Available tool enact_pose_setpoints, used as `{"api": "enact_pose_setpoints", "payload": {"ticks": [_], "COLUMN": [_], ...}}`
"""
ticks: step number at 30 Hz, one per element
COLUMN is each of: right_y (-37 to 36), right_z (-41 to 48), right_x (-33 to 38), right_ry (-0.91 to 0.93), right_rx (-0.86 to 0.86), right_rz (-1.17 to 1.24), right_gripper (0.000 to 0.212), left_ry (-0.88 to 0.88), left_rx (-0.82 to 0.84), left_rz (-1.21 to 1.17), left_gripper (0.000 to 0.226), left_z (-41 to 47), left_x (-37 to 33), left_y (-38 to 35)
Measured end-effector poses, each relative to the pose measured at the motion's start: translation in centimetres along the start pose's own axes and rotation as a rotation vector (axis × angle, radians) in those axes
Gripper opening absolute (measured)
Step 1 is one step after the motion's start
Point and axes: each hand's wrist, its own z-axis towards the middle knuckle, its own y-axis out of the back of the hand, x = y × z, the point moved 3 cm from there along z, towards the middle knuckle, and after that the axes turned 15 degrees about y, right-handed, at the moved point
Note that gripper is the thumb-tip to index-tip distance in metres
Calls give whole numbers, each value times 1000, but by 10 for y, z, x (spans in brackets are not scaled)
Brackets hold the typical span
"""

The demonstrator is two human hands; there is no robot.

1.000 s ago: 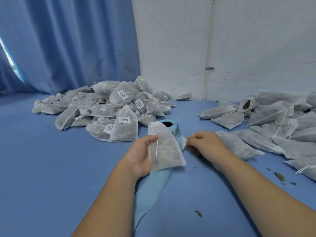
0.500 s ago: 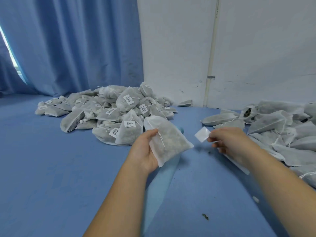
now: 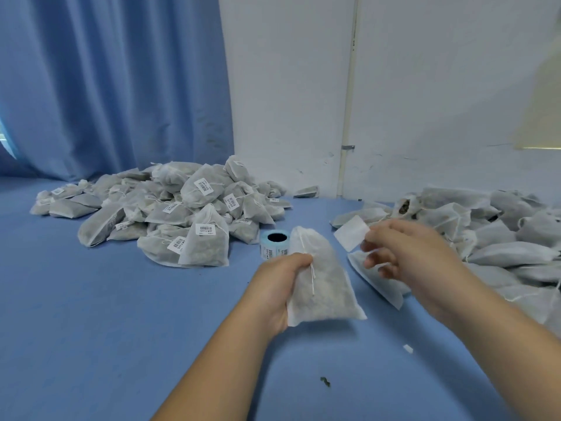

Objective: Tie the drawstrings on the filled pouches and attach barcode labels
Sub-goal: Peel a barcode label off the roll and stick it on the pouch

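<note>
My left hand (image 3: 277, 287) grips a filled white mesh pouch (image 3: 323, 284) by its left edge, held above the blue table with its tied drawstring hanging down the front. My right hand (image 3: 403, 253) pinches a small white label (image 3: 351, 233) by one corner, up and to the right of the pouch, apart from it. The label's blank side faces me. The roll of barcode labels (image 3: 274, 244) stands on the table just behind the pouch.
A heap of labelled pouches (image 3: 170, 214) lies at the back left. A heap of pouches without labels (image 3: 491, 238) fills the right side, one pouch (image 3: 376, 278) lying under my right hand. Blue curtain and white wall stand behind. Leaf crumbs (image 3: 325, 381) dot the table.
My right hand peeled a label off the roll and lifted it up to the right. The left hand turned the pouch more upright and drew it nearer; the camera tilted up.
</note>
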Motion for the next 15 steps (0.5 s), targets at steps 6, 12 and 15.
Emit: {"api": "enact_pose_setpoints", "payload": {"ticks": [6, 12, 15], "right_y": [-1, -1, -4], "right_z": [-8, -13, -18], "right_x": [-23, -12, -3], "right_ry": [-80, 153, 300], "right_rx": [-61, -194, -240], "right_rz": [66, -194, -297], "right_gripper": [9, 10, 9], "left_ry": [-33, -115, -130], "left_rx": [-32, -139, -185], "left_rz": [41, 119, 129], "left_gripper": [15, 15, 17], "left_z": [-4, -5, -6], "left_x": [11, 14, 15], "left_y": [-12, -12, -12]}}
